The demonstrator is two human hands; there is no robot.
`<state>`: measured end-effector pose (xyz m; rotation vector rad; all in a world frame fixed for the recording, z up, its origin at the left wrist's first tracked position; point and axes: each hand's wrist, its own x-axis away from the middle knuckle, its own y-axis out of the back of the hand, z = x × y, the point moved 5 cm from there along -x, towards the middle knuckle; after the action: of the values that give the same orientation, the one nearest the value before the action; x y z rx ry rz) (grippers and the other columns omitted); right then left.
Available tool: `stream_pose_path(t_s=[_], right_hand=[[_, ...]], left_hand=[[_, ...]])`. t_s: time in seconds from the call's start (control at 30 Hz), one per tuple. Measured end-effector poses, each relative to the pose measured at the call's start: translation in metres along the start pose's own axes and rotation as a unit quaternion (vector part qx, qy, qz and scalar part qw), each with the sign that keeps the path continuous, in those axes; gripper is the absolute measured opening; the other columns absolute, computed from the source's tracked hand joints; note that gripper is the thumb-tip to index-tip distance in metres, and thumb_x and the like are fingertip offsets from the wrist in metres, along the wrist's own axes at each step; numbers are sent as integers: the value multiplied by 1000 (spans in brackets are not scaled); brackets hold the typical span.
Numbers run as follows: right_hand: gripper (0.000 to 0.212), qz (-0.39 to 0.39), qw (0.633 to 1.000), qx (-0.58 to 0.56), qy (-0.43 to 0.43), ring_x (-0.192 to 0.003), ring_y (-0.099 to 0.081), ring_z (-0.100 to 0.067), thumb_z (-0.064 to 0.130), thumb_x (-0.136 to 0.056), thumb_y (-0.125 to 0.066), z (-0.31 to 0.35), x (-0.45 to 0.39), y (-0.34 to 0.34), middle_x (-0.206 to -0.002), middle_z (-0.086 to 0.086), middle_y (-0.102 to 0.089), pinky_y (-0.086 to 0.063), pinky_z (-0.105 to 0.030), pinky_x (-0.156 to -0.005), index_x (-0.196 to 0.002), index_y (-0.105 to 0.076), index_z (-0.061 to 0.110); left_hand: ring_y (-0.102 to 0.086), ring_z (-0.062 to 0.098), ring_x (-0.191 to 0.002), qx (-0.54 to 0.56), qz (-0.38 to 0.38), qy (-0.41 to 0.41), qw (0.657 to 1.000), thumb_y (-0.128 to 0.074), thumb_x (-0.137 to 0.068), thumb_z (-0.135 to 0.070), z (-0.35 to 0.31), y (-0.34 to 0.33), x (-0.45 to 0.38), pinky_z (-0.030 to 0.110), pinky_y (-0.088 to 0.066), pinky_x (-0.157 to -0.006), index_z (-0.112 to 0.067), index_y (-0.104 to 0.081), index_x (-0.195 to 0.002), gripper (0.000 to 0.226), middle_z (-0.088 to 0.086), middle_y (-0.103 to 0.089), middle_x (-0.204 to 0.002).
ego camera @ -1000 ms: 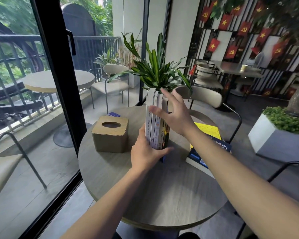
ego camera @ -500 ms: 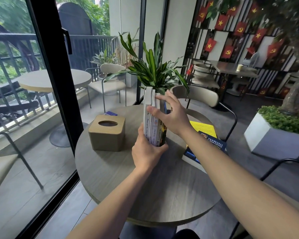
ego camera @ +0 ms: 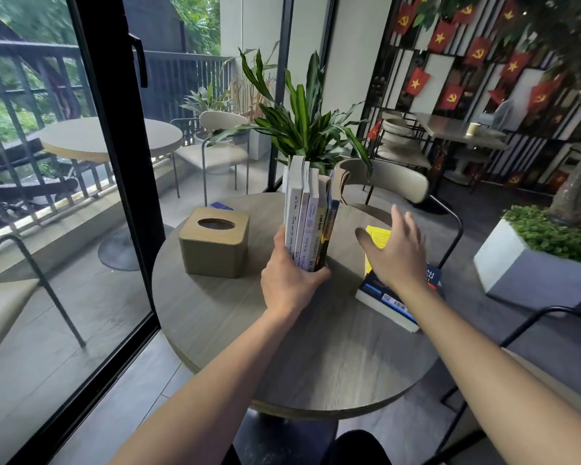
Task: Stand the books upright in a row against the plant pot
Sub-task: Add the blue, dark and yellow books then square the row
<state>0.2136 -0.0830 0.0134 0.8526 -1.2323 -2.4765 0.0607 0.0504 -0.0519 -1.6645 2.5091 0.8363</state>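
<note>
Several books (ego camera: 307, 213) stand upright, spines toward me, on the round table (ego camera: 302, 357). Behind them rises the green plant (ego camera: 302, 129); the books hide its pot. My left hand (ego camera: 291, 276) grips the lower end of the upright books, thumb on the left and fingers wrapped under the right side. Spread open, my right hand (ego camera: 394, 251) hovers to the right of the row, over a thick dark-blue book (ego camera: 383, 297) lying flat. A yellow book (ego camera: 378, 236) lies flat beyond it, partly hidden by my hand.
A tan tissue box (ego camera: 215, 241) sits left of the books, with a small blue card (ego camera: 220, 206) behind it. A chair (ego camera: 388, 182) stands across the table. A glass door frame (ego camera: 114, 146) runs along the left. A white planter (ego camera: 530, 263) stands at right.
My right hand has let go of the tops of the upright books and moved right and down, over the flat books. My left hand stays on the row.
</note>
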Motion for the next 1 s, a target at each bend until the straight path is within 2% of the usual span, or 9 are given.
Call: stream_pose_path(t_s=[0.1,0.17,0.27,0.4,0.53,0.6,0.77,0.87,1.0], right_hand=[[96,53,988,118,-82,-145,-18,-41,78,-81,-44,-31,2,-8,-161,-19,-14,-27,-55,-110,-152,-24,17],[108,92,974,132,-160,-143,-21,-43,84,-74,-45,-51,5,-13,-157,-26,-16,-27,-56,-110,-151,-22,12],[125,124,953,115,-250,-138,-33,-41,88,-63,-55,-76,10,-15,-150,-29,-31,-32,-52,-106,-149,-21,4],[129,102,950,80,-284,-134,-40,-40,85,-51,-68,-95,5,-10,-143,-23,-47,-32,-54,-108,-141,-30,0],[140,86,939,58,-328,-134,-41,-42,79,-43,-78,-104,0,-6,-145,-22,-46,-22,-60,-109,-145,-26,-1],[136,68,938,38,-337,-133,-42,-42,72,-43,-84,-103,-1,-3,-143,-23,-48,-23,-59,-110,-143,-29,-2],[108,-12,943,-102,-317,-116,-59,-35,44,-45,-97,-94,2,-5,-130,-19,-58,-50,-43,-91,-126,-40,1],[93,-60,939,-140,-308,-109,-63,-34,37,-53,-95,-88,6,-3,-125,-16,-60,-51,-40,-85,-120,-41,3],[74,-108,943,-180,-259,-109,-63,-35,35,-69,-86,-76,6,6,-124,-15,-62,-50,-40,-85,-120,-41,8]], left_hand=[[-65,25,-101,-1,-1,-2,1000,-84,-65,-49,1,-1,0,45,-59,-82,-31,-27,-145,99,-2,-65,-117],[-65,24,-99,0,0,-3,1000,-83,-65,-50,1,-1,0,46,-59,-81,-32,-26,-144,99,-3,-65,-116],[-65,24,-97,1,-3,0,1000,-82,-64,-51,2,-1,0,45,-59,-80,-33,-27,-143,98,-3,-66,-114],[-65,24,-95,1,-7,2,1000,-81,-64,-50,3,-3,0,39,-57,-79,-32,-28,-143,97,-4,-66,-114],[-65,23,-97,1,-9,-2,1000,-81,-65,-51,3,-3,0,41,-58,-80,-32,-27,-145,99,-5,-65,-115],[-65,24,-97,1,-11,-2,1000,-81,-65,-51,3,-3,1,42,-58,-81,-32,-27,-145,99,-5,-65,-116],[-66,25,-97,0,-8,6,1000,-82,-64,-51,3,-3,1,41,-58,-81,-32,-28,-145,99,-4,-66,-115],[-66,25,-98,-3,-6,9,1000,-82,-65,-49,2,-2,1,41,-57,-82,-31,-28,-145,99,-4,-66,-115],[-66,25,-98,-7,-9,8,1000,-83,-65,-50,2,-2,1,41,-58,-82,-29,-30,-144,98,-3,-66,-114]])
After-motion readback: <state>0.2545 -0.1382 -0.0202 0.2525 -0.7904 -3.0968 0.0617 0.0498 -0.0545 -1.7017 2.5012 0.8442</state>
